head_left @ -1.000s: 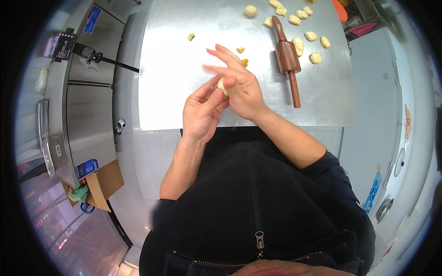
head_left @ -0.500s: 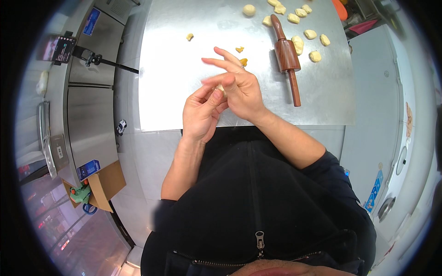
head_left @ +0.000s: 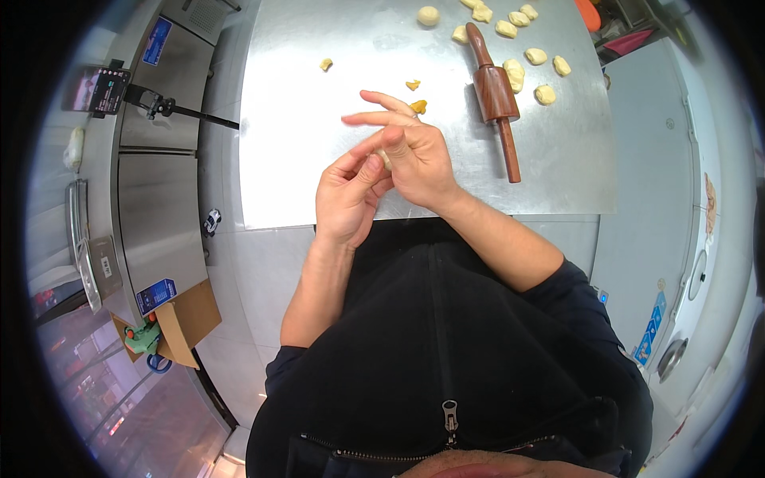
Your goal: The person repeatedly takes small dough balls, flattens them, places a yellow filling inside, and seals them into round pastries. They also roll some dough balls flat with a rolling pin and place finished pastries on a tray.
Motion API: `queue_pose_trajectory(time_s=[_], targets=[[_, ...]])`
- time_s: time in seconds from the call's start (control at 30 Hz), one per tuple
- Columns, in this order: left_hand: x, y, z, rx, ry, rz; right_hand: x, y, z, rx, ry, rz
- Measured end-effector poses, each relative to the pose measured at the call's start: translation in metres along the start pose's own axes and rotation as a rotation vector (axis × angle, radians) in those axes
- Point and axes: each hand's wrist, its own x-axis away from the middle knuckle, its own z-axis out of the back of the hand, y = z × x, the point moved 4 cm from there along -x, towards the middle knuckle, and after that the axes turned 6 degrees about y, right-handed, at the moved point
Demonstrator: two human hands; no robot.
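Pinching a small dough piece (head_left: 385, 157) between our left hand (head_left: 348, 191) and right hand (head_left: 414, 155), we have barely shifted since a second ago, working left of the rolling pin (head_left: 494, 92), above the bench (head_left: 319, 119).

wooden rolling pin (head_left: 496, 94) on steel table (head_left: 319, 159) | dough lumps (head_left: 515, 73) beside it | cardboard box (head_left: 187, 319) on floor

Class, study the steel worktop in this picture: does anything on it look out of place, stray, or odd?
Mostly tidy. The dough pieces cluster at the far end beside the rolling pin, but one small bit lies alone far to the left, and two darker yellow scraps sit apart near the right hand. Nothing looks spilled or damaged.
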Motion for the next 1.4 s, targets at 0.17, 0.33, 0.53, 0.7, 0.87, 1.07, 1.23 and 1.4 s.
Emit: queue_pose_trajectory(time_s=[0.17,0.33,0.53,0.7,0.87,1.07,1.23,1.4], targets=[[-0.001,0.000,0.000,0.028,0.006,-0.004,-0.001,0.003,0.003,0.029,0.050,-0.041],[0.000,-0.002,0.003,-0.004,0.059,-0.048,0.002,0.002,0.005,0.058,0.089,-0.041],[-0.001,-0.001,0.003,-0.025,0.018,-0.032,0.000,0.002,0.001,0.051,0.051,-0.010],[0.001,-0.006,-0.001,-0.081,-0.006,-0.051,0.002,0.009,0.007,0.086,-0.054,-0.068],[-0.001,0.003,0.016,-0.179,0.209,-0.146,0.015,0.017,0.025,0.519,-0.168,-0.069],[-0.004,0.012,0.035,-0.230,0.330,-0.177,0.021,0.024,0.038,0.948,-0.411,0.174],[-0.002,0.013,0.032,-0.278,0.326,-0.187,0.018,0.019,0.041,1.081,-0.401,0.149],[-0.001,0.018,0.032,-0.245,0.315,-0.202,0.026,0.002,0.044,1.158,-0.488,0.181]])
